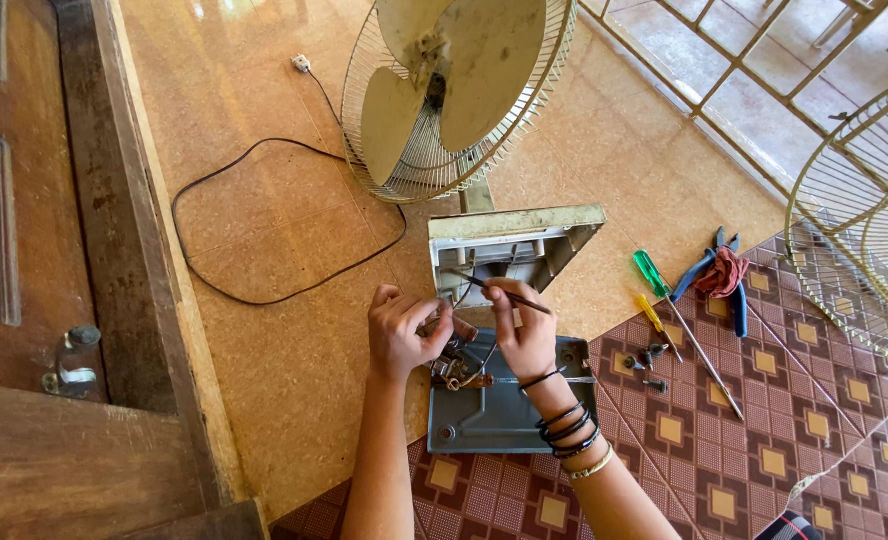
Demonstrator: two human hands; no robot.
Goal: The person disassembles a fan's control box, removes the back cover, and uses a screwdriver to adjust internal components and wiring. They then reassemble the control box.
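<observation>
Between both sets of fingers, over the opened fan base (504, 405): right hand (526, 330) pinched a thin tool (494, 289); left hand (401, 330) curled, gripping wiring (456, 372). Screwdrivers (654, 285) lay well right.

The fan base (509, 250) lies opened on the floor, its cream housing tipped up toward the fan and showing a pale, hollow inside. Its grey bottom plate (499, 415) lies flat just below, partly on the patterned mat, with a small hole near its lower left corner. A cluster of wires and small parts (456, 372) sits at the plate's upper left edge. A thin dark rod (524, 298) slants across the housing's opening, pinched at its middle.
</observation>
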